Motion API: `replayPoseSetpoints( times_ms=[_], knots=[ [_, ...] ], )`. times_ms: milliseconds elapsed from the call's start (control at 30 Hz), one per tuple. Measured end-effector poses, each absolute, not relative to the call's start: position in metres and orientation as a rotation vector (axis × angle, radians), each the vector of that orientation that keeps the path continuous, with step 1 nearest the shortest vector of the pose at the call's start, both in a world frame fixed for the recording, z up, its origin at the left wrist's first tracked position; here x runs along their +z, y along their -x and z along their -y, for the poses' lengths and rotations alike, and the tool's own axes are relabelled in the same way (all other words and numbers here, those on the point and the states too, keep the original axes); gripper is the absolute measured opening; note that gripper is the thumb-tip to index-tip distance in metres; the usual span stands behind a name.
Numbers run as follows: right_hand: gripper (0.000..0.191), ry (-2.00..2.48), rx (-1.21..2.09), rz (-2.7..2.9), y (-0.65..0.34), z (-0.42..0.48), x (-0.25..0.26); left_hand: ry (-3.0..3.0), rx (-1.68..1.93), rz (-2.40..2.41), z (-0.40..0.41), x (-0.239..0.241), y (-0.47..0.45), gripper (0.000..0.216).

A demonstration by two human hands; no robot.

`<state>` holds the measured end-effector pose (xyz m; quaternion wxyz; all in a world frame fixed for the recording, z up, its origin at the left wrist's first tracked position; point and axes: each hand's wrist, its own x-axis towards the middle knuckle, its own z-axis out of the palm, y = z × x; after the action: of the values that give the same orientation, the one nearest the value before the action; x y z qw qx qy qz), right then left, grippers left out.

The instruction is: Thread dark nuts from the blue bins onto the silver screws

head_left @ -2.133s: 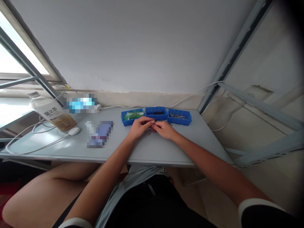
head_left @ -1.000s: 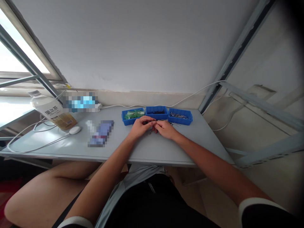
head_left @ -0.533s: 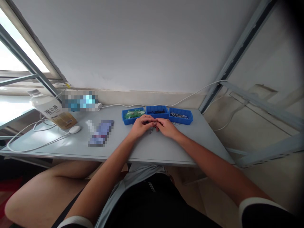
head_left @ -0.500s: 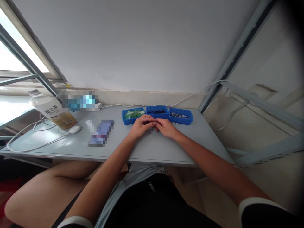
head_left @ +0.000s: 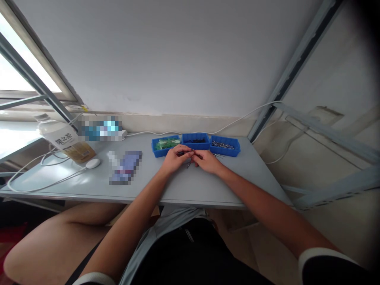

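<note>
My left hand (head_left: 177, 157) and my right hand (head_left: 207, 160) meet fingertip to fingertip over the table, just in front of the blue bins. Both are closed in a pinch; whatever small part lies between the fingers is too hidden to name. Beneath them a small dark, shiny piece (head_left: 189, 166) shows near the tabletop. The left blue bin (head_left: 166, 152) has green and clear pieces in it, the middle bin (head_left: 196, 145) dark pieces, and the right bin (head_left: 225, 151) slim metal pieces. A few thin metal pieces (head_left: 219, 155) lie beside my right hand.
On the grey table (head_left: 204, 190), a tilted tea bottle (head_left: 67, 138) stands at the left, near a round white charger (head_left: 93, 163) with its cable. A blurred-out flat purple item (head_left: 127, 167) lies left of my hands. Metal frame posts (head_left: 274, 99) rise at the right.
Both hands stay at the same spot, with only slight shifts of the fingers. The whole view has tilted very slightly.
</note>
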<state>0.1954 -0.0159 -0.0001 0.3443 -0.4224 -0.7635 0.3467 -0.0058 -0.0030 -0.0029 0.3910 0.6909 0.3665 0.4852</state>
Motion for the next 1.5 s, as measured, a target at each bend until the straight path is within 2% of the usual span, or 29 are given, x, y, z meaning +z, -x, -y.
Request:
replayPoseSetpoints(
  times_ms=[300, 833, 1133, 1267, 1433, 1500],
  knots=[
    [0.024, 1.048, 0.930, 1.925, -0.195, 0.014, -0.001, -1.800, 1.178, -0.907, 0.005, -0.001, 0.006, 0.030],
    [0.037, 1.032, 0.892, 1.956, -0.195, 0.015, -0.001, -1.733, 1.239, -0.933, 0.005, 0.002, 0.006, 0.028],
    [0.045, 1.100, 1.103, 1.596, -0.205, -0.017, -0.007, -1.616, 1.224, -1.095, 0.002, -0.002, 0.006, 0.038],
    [0.046, 1.213, 0.902, 1.644, -0.209, -0.018, -0.006, -1.587, 1.224, -1.105, 0.001, -0.002, 0.007, 0.039],
    [0.023, 1.089, 0.448, 2.062, -0.209, -0.004, -0.007, -1.546, 1.248, -1.107, -0.001, -0.005, 0.009, 0.044],
    [0.022, 1.001, 0.331, 2.214, -0.207, -0.001, -0.008, -1.533, 1.266, -1.109, -0.002, -0.007, 0.010, 0.045]
  ],
)
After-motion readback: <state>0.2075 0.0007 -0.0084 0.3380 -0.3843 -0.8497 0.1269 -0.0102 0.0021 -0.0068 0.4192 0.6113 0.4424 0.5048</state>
